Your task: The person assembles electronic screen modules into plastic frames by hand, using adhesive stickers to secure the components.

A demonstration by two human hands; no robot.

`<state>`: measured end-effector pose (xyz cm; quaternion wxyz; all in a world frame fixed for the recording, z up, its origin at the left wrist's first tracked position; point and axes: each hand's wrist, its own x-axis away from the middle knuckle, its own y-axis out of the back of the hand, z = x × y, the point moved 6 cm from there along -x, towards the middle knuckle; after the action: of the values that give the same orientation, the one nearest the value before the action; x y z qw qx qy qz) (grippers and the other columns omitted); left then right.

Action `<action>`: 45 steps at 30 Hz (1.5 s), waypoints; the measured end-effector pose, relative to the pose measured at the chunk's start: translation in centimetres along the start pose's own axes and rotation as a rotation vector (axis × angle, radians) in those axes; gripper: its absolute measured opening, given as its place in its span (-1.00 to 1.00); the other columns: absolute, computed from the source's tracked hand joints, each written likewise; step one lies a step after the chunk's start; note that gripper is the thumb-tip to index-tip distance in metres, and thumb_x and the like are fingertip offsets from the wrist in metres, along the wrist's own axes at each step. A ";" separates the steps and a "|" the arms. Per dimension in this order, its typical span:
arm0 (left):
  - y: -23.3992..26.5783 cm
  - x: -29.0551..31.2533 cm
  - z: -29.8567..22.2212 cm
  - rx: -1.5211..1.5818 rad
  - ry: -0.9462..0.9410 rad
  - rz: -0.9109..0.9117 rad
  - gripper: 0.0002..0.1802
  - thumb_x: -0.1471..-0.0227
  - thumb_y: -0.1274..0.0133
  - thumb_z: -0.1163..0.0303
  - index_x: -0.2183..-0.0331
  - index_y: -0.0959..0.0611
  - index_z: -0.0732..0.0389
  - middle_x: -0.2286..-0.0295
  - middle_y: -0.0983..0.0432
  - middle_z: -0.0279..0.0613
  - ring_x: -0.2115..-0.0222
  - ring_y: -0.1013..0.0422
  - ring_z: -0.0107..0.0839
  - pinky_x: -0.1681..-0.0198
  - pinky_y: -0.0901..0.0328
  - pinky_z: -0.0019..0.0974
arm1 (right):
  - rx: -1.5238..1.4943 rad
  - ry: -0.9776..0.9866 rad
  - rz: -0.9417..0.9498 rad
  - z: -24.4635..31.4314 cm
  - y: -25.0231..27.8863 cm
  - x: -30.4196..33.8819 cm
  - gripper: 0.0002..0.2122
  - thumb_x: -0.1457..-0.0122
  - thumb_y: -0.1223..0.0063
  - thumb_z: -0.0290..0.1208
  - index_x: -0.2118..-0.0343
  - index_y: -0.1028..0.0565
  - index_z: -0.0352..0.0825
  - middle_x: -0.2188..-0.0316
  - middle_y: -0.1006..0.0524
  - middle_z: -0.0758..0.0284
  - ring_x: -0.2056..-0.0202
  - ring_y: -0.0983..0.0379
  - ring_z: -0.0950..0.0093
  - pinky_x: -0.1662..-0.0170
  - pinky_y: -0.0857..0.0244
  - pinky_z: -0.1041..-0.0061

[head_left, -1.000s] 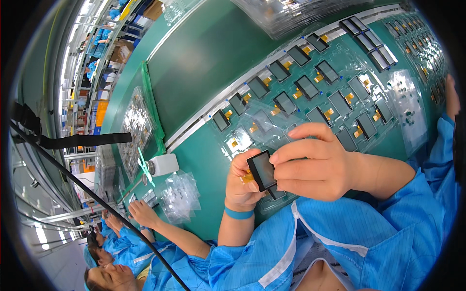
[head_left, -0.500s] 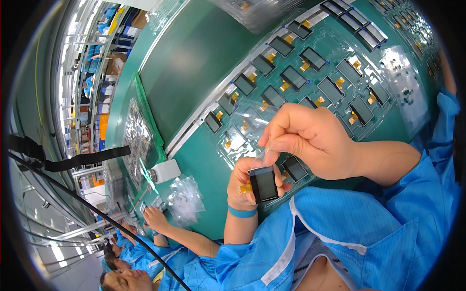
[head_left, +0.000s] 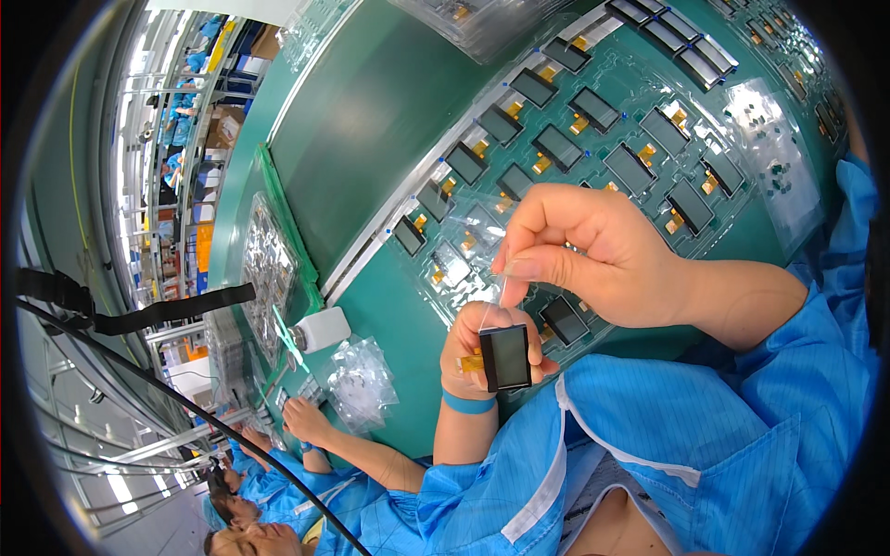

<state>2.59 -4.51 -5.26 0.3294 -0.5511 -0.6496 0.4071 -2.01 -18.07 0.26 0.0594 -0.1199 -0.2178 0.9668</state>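
Since the earlier frame my right hand (head_left: 593, 255) has lifted off the small display panel (head_left: 505, 357), drawing a thin clear film (head_left: 491, 301) up pinched between thumb and forefinger; my left hand (head_left: 482, 347) grips the panel just below it, above the near edge of the green worktop (head_left: 371, 120), beside the tray of panels (head_left: 593, 120).

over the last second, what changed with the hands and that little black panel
The right hand has let go of the small black display panel and lifted up and away from it, pinching a thin clear film that now peels off the panel's face. The left hand has kept its grip on the panel, holding it lower and face-up. The rows of panels on the green bench stayed put.
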 end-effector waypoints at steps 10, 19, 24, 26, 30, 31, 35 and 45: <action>-0.1 -0.1 -0.1 -0.008 -0.018 0.045 -0.43 0.33 -0.26 0.44 0.17 -0.46 0.30 0.39 -0.37 0.27 0.42 -0.47 -0.06 0.19 -0.35 0.04 | 0.031 0.035 -0.009 0.2 0.1 -0.3 -0.95 -0.11 0.08 -0.56 0.41 -0.37 -0.43 0.49 -0.48 0.30 0.40 -0.45 0.59 0.31 -0.29 0.64; -0.2 -0.2 0.0 0.034 -0.035 -0.044 -0.42 0.40 -0.29 0.47 0.22 -0.48 0.37 0.39 -0.39 0.24 0.43 -0.47 -0.04 0.20 -0.36 0.05 | 0.016 0.009 -0.034 0.2 0.3 -0.2 -0.94 -0.09 0.04 -0.54 0.42 -0.41 -0.43 0.50 -0.49 0.33 0.40 -0.44 0.62 0.32 -0.29 0.65; 0.2 0.1 -0.1 0.044 -0.009 -0.043 -0.40 0.33 -0.26 0.48 0.14 -0.44 0.27 0.34 -0.38 0.26 0.37 -0.45 0.00 0.17 -0.33 0.06 | 0.004 0.058 -0.061 0.8 0.0 0.0 -0.94 -0.09 0.04 -0.54 0.41 -0.41 -0.42 0.50 -0.51 0.33 0.40 -0.45 0.63 0.33 -0.29 0.64; 0.1 0.3 -0.2 0.065 -0.023 -0.044 -0.39 0.30 -0.25 0.47 0.11 -0.42 0.23 0.32 -0.38 0.26 0.34 -0.44 0.02 0.14 -0.31 0.08 | 0.235 0.077 -0.072 1.3 -0.1 0.5 -0.93 -0.05 0.02 -0.56 0.38 -0.42 -0.40 0.48 -0.52 0.32 0.41 -0.47 0.54 0.32 -0.29 0.58; 0.5 0.7 -0.2 0.073 -0.028 -0.032 -0.38 0.23 -0.20 0.47 0.05 -0.39 0.11 0.29 -0.36 0.29 0.29 -0.42 0.06 0.09 -0.25 0.13 | 0.626 0.516 -0.037 1.8 -0.8 0.9 -0.84 0.01 -0.01 -0.57 0.31 -0.45 -0.36 0.44 -0.53 0.32 0.37 -0.46 0.43 0.29 -0.29 0.50; 0.0 0.5 -0.3 0.103 -0.073 0.017 -0.36 0.23 -0.20 0.47 0.02 -0.37 0.17 0.25 -0.38 0.23 0.27 -0.42 0.03 0.10 -0.25 0.14 | 0.697 0.599 -0.036 1.7 -1.1 1.1 -0.79 0.05 -0.05 -0.55 0.28 -0.45 -0.35 0.40 -0.53 0.32 0.33 -0.45 0.40 0.27 -0.29 0.46; 0.8 0.7 -0.6 0.079 -0.084 -0.210 -0.28 0.27 -0.25 0.39 0.03 -0.33 0.34 0.22 -0.41 0.05 0.21 -0.41 -0.08 0.11 -0.29 0.04 | 0.848 0.713 0.023 2.1 -2.1 1.4 -0.67 0.13 -0.12 -0.49 0.21 -0.45 -0.33 0.28 -0.51 0.34 0.25 -0.42 0.40 0.19 -0.28 0.37; 1.4 0.7 -1.9 -0.013 -0.241 -0.252 -0.29 0.31 -0.29 0.41 0.05 -0.37 0.22 0.26 -0.42 0.06 0.27 -0.42 -0.18 0.26 -0.39 -0.28 | 0.654 0.612 0.398 1.3 -4.2 2.0 -0.65 0.10 -0.12 -0.22 0.28 -0.47 -0.34 0.42 -0.54 0.39 0.14 -0.40 0.32 0.06 -0.16 0.24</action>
<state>4.74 -3.38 -5.69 0.2938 -0.4146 -0.7511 0.4214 -4.03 -14.47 2.78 -0.0306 -0.4127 0.1520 0.8976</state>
